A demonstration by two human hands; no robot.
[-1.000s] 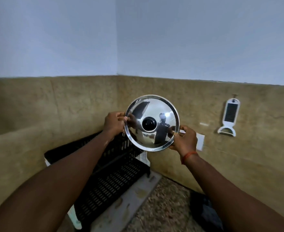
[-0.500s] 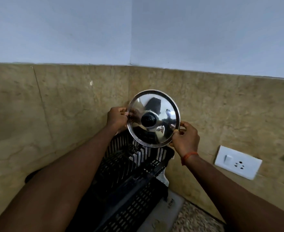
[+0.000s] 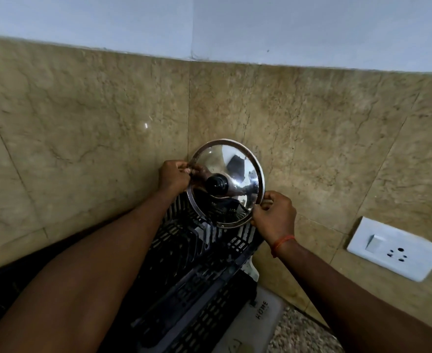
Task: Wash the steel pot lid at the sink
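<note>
The round steel pot lid [image 3: 238, 171] with a black knob at its middle is held nearly upright in the wall corner, its knob side facing me. My left hand [image 3: 173, 177] pinches its left rim and my right hand [image 3: 273, 215] grips its lower right rim. The lid's bottom edge sits just above the upright slats of a black plastic dish rack [image 3: 199, 271]. I cannot tell whether the lid touches the slats. No sink is in view.
Tan stone tiles cover both walls of the corner behind the lid. A white switch and socket plate [image 3: 395, 248] is on the right wall. The rack stands on a pale tray [image 3: 258, 319] over a speckled counter [image 3: 301, 335].
Both hands have carried the lid lower and closer to the corner, tilting its top back toward the wall. The rack now lies directly under it.
</note>
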